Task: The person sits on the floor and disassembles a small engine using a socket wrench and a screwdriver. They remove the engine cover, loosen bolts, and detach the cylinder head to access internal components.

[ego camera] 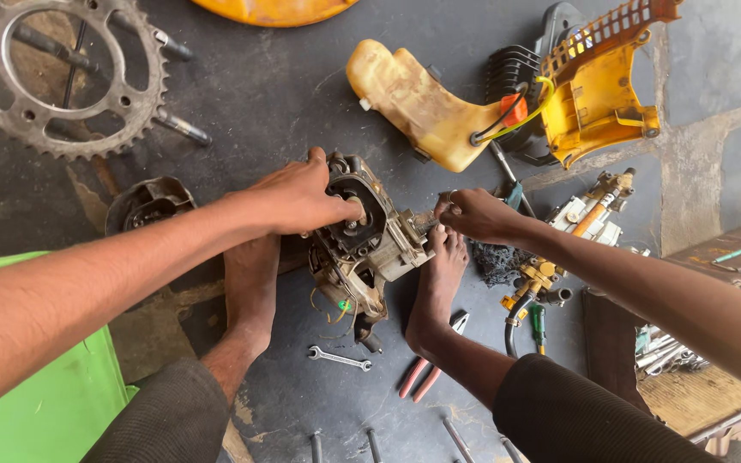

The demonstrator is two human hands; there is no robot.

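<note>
The engine (362, 244) sits on the floor at centre, wedged between both bare feet to stop it shifting. The left hand (298, 197) clamps its top, fingers pressed down. At 3 o'clock the right hand (473, 214) pinches a small fitting on its side. A spanner (339, 357) and pliers (426, 364) lie at 6 o'clock, within reach.

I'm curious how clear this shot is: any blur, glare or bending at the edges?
Head view: soft daylight, no harsh glare; the engine block under the left hand and right hand is sharp; wide-angle stretch enlarges the forearms at the edges.
</note>
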